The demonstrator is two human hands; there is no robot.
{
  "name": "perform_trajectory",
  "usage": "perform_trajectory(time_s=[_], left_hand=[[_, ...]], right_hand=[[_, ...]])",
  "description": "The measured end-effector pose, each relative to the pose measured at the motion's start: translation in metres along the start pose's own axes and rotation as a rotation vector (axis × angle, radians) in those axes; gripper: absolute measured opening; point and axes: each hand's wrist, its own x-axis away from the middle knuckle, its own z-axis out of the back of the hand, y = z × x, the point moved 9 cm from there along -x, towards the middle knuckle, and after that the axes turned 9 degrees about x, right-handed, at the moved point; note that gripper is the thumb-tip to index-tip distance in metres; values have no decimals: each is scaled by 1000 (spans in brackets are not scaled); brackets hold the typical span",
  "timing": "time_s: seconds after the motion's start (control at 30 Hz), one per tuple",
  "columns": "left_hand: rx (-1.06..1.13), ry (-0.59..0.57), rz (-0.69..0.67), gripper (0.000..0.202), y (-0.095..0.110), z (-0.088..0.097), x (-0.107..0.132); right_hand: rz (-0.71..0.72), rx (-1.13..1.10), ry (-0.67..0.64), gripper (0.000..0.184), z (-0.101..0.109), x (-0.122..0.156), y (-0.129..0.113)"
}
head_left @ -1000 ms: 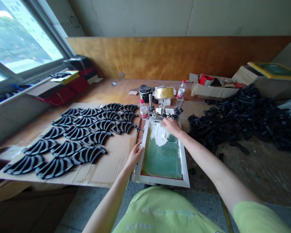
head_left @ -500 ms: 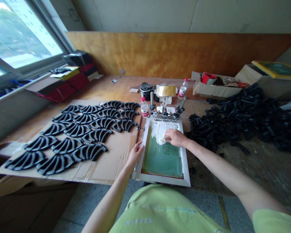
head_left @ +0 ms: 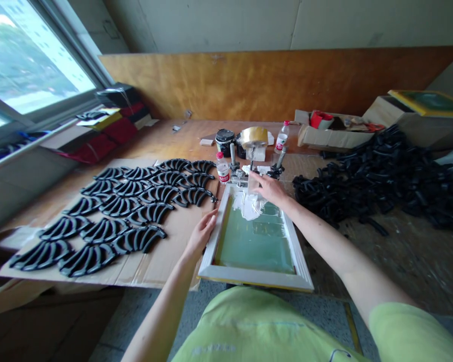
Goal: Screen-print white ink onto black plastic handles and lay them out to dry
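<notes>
A white-framed printing screen (head_left: 249, 275) with green mesh lies hinged to a metal clamp (head_left: 237, 176) on the wooden table, its near edge lifted toward me. My left hand (head_left: 202, 232) grips the frame's left rail. My right hand (head_left: 269, 188) is closed on a pale squeegee at the far end of the screen, over a patch of white ink (head_left: 249, 207). Rows of black curved parts (head_left: 128, 208) lie on cardboard (head_left: 162, 261) to the left.
A big heap of black parts (head_left: 381, 176) fills the table's right side. Behind the clamp stand a small bottle (head_left: 222, 170), a black ink tub (head_left: 225, 141), a tape roll (head_left: 253, 134) and another bottle (head_left: 282, 137). Boxes (head_left: 335, 134) line the back right; a window (head_left: 22, 65) is at left.
My right hand drew the squeegee down the screen, then returned to its far end. The screen's near edge has since risen, with my left hand still on the left rail.
</notes>
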Motion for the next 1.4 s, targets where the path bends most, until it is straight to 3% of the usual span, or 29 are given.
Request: perform_trajectory(time_s=[0.1,0.2,0.27,0.3,0.4,0.53,0.6,0.67,0.7,0.73,0.8,0.9,0.97,1.07,1.13,1.23,1.33,1.4], left_hand=[[109,-18,-68,58,46,-8,-6],[345,-56,-183,56,88,-25,-23],[431,-24,-203,52,99,-32,-35],[455,16,-200,50,98,-33,-40],[495,103,-147,50,65,-42,-37],[364,-171,340,63,-44,-100,0],[351,-230,486,64,-86,-113,19],[300,-163,479,59,-107,-95,17],[216,-103,442,58,-111,-75,9],[90,-44,396,57,-113,-49,-1],[-257,53,307,59,-110,10,-26],[-702,73,406,59,-124,82,-47],[-797,83,466,55,-134,110,-47],[-836,71,483,51,-139,120,-36],[-804,82,431,51,-129,116,-30],[-633,106,226,51,-85,97,-34],[-447,107,30,61,-24,62,-48],[-189,111,-160,60,26,32,-54]], right_hand=[[-217,-40,130,40,25,5,62],[-496,-82,174,25,18,48,120],[-502,-99,94,19,-9,73,121],[-414,-109,32,18,-25,81,107],[-99,-53,-111,27,-64,98,37],[-68,86,-69,14,-68,119,-34],[52,41,-40,17,-62,129,-67],[220,-43,-69,20,-58,138,-80],[238,-57,-85,23,-54,139,-70],[188,-35,-93,26,-49,137,-46],[-104,128,-88,34,-35,131,33],[-514,388,-216,36,-23,136,151],[-600,445,-252,35,-21,142,193],[-570,438,-171,35,-15,151,209],[-563,397,-62,33,-6,159,202],[-520,175,106,29,1,159,168],[-243,-154,93,29,-21,136,97],[-32,-244,24,27,-43,121,44]])
